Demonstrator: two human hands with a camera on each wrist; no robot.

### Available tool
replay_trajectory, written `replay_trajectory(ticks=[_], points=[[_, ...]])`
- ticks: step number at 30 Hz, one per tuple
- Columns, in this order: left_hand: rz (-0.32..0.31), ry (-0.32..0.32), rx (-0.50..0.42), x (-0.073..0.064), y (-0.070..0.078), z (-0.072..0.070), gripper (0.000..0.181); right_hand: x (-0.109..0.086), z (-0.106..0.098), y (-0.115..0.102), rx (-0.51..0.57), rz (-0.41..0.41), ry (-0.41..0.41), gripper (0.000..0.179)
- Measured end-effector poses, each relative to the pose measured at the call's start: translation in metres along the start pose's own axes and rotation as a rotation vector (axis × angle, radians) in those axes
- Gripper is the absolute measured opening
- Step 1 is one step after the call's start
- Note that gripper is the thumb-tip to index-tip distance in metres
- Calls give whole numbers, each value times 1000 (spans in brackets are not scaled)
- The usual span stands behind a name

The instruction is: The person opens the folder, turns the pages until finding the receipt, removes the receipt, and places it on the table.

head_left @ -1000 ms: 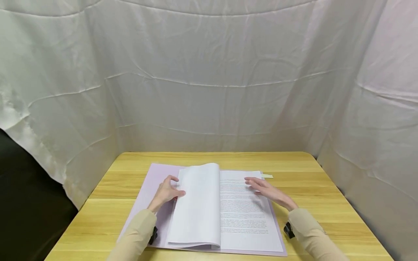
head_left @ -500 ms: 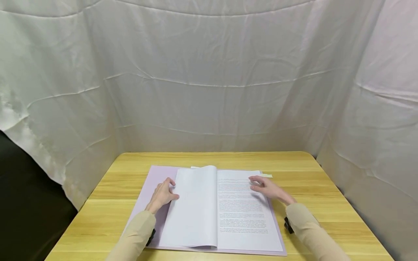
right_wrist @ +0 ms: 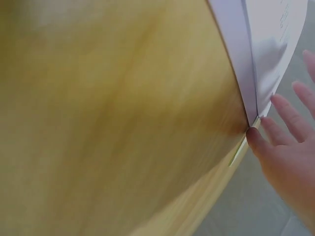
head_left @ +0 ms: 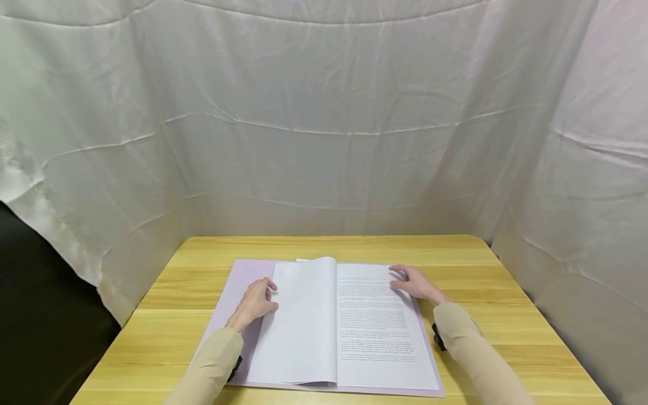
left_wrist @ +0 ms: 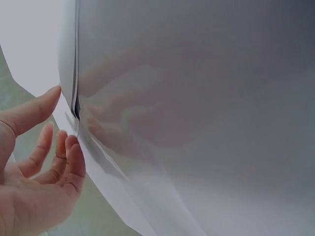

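Observation:
A lilac folder (head_left: 248, 273) lies open on the table with a stack of white sheets. The turned sheets (head_left: 298, 320) show a blank side on the left; a printed page (head_left: 374, 320) faces up on the right. My left hand (head_left: 251, 304) is at the left edge of the turned sheets, its thumb (left_wrist: 51, 98) by the edge and its fingers loosely bent. At the printed page's upper right corner is my right hand (head_left: 416, 284), thumb and fingers apart. A pale tab (right_wrist: 237, 152) sticks out beside the right thumb; the hand hides it in the head view.
The wooden table (head_left: 506, 337) has rounded far corners. Pale grey cloth (head_left: 324, 169) hangs behind it and at both sides. A small white tab (head_left: 302, 260) shows above the turned sheets. Dark material (head_left: 45, 315) is at the far left.
The turned sheets have settled flatter to the left, and a white tab now shows above them. My left hand has shifted slightly left; my right hand has moved up to the page's corner.

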State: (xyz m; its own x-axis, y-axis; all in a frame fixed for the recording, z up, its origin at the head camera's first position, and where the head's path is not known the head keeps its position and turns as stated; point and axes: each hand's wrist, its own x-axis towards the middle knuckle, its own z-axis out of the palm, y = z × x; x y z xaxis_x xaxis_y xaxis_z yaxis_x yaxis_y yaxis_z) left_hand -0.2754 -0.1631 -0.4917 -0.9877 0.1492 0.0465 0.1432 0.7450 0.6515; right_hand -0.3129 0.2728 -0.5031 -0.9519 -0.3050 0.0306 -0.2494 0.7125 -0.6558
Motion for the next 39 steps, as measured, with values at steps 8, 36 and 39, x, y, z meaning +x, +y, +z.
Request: replay_trajectory(ticks=[8,36,39], points=[[102,-60,-26,1,1,7,46,11,1,3,8,32,10,52],[169,-255,-20,-1,1,8,75,20,-3,6,-1,204,340,30],[163,-261,-16,-2,1,8,75,20,-3,6,-23,209,331,25]])
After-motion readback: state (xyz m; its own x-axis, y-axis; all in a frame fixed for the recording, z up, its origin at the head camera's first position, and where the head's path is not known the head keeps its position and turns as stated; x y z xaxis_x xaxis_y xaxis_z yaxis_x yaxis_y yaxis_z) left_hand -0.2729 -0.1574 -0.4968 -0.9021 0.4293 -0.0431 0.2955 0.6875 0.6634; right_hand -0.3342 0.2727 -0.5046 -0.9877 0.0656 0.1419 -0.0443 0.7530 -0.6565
